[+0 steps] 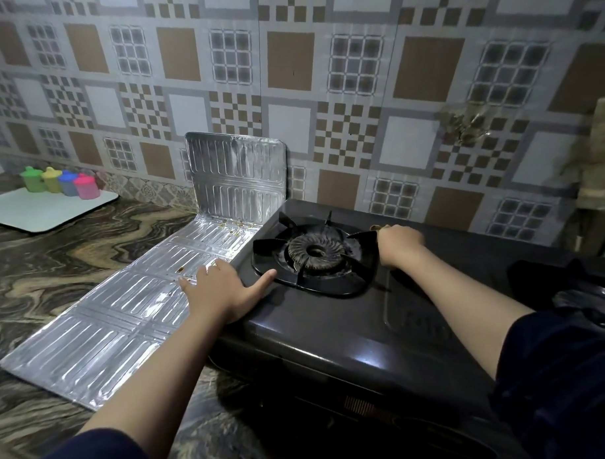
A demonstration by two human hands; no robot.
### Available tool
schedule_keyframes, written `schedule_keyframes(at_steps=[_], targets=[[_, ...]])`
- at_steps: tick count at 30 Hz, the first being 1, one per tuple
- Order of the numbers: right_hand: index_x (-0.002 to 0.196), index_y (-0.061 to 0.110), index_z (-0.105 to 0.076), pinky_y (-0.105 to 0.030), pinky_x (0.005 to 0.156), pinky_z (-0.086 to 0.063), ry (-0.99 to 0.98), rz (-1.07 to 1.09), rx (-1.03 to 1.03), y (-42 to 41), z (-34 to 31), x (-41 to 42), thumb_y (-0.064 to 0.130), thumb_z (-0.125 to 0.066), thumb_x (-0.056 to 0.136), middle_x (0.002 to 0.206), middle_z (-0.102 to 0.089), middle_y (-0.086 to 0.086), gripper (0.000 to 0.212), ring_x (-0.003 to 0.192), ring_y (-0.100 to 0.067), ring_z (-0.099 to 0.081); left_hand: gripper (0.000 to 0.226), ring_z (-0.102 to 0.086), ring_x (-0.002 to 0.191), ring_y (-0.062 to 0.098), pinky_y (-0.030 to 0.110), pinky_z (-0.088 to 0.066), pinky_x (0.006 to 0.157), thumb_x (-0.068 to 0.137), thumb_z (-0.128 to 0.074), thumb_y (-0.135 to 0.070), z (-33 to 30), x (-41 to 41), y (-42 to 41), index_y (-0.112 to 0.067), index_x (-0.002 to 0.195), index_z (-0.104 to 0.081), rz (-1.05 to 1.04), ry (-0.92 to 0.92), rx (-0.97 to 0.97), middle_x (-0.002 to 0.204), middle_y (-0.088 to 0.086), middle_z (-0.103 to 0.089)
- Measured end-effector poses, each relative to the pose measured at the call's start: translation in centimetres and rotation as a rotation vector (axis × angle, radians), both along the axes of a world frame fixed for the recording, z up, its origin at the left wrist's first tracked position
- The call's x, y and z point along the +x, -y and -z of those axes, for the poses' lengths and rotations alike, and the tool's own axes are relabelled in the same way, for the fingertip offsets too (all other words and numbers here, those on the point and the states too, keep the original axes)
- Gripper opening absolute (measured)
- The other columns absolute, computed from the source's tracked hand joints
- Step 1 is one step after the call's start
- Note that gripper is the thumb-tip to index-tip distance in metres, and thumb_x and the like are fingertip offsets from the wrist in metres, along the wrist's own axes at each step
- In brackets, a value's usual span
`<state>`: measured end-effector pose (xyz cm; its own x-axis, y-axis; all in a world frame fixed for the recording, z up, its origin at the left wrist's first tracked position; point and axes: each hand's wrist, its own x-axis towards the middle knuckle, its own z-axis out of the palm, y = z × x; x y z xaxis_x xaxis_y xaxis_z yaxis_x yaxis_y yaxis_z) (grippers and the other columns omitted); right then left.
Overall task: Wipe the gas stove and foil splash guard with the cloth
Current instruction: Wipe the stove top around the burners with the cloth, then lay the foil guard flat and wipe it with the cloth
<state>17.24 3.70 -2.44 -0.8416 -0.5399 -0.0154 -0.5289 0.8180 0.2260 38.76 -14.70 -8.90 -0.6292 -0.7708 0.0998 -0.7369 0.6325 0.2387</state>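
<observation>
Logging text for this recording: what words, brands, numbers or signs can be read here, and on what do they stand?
Gas stove: faint embossed lettering on the top panel near the front right, too dim and blurred to read.
Four coloured containers on the white tray: no print visible.
Foil splash guard and wall tiles: patterns only, no text.

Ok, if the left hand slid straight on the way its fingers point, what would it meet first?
The left hand lies flat, fingers aimed up along the flat foil panels. Going straight on, it would probably first meet the upright panel of the foil splash guard, though depth is hard to judge. Its thumb already touches the gas stove.
</observation>
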Motion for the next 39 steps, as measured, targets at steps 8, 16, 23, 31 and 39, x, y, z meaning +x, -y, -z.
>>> schedule_keyframes(at_steps=[8, 16, 23, 31, 39], targets=[[0.123, 0.012, -0.056, -0.052, 0.09, -0.05, 0.047, -0.146, 0.155, -1.3, 0.2, 4.5, 0.005, -0.051, 0.085, 0.126, -0.055, -0.012, 0.039, 0.113, -0.036, -0.056, 0.121, -0.038, 0.13, 0.032, 0.063, -0.018, 0.108, 0.062, -0.013, -0.094, 0.3, 0.0, 0.0, 0.0, 0.131, -0.045, -0.012, 0.023, -0.05, 0.133, 0.015, -0.051], [0.067, 0.016, -0.042, -0.027, 0.051, -0.039, 0.103, -0.342, 0.272, -5.1, -2.1, 8.8, 0.009, -0.058, 0.081, 0.076, -0.048, -0.001, 0.023, 0.063, -0.019, -0.049, 0.074, -0.034, 0.131, 0.036, 0.057, -0.023, 0.108, 0.09, -0.043, -0.054, -0.3, 0.1, -3.2, 0.005, 0.133, -0.04, -0.038, -0.049, -0.245, 0.138, 0.025, -0.042], [0.081, 0.015, -0.069, -0.029, 0.058, -0.046, 0.526, -0.359, 0.144, -4.6, -6.8, 10.6, -0.001, -0.044, 0.078, 0.076, -0.061, 0.0, 0.029, 0.069, -0.016, -0.054, 0.054, -0.043, 0.124, 0.035, 0.05, -0.03, 0.105, 0.089, -0.048, -0.048, 0.3, 1.1, -3.5, -0.005, 0.121, -0.05, -0.029, -0.113, -0.171, 0.128, 0.017, -0.05], [0.107, -0.001, -0.061, -0.041, 0.079, -0.055, 0.908, -0.378, -0.358, 5.3, -8.9, 12.0, -0.003, -0.048, 0.086, 0.091, -0.063, -0.015, 0.025, 0.085, -0.027, -0.063, 0.048, -0.053, 0.111, 0.034, 0.041, -0.044, 0.09, 0.091, -0.043, -0.051, -1.1, 5.4, 2.4, -0.007, 0.106, -0.057, -0.018, -0.165, -0.101, 0.115, 0.016, -0.06], [0.096, 0.007, -0.059, -0.029, 0.064, -0.056, 1.508, -0.328, -0.472, 21.6, -4.2, 17.6, 0.018, -0.072, 0.076, 0.078, -0.068, -0.007, 0.026, 0.067, -0.019, -0.067, 0.066, -0.052, 0.118, 0.031, 0.038, -0.045, 0.093, 0.085, -0.048, -0.065, 1.2, 18.1, 14.0, -0.014, 0.125, -0.049, -0.049, 0.118, 0.026, 0.128, 0.011, -0.056]])
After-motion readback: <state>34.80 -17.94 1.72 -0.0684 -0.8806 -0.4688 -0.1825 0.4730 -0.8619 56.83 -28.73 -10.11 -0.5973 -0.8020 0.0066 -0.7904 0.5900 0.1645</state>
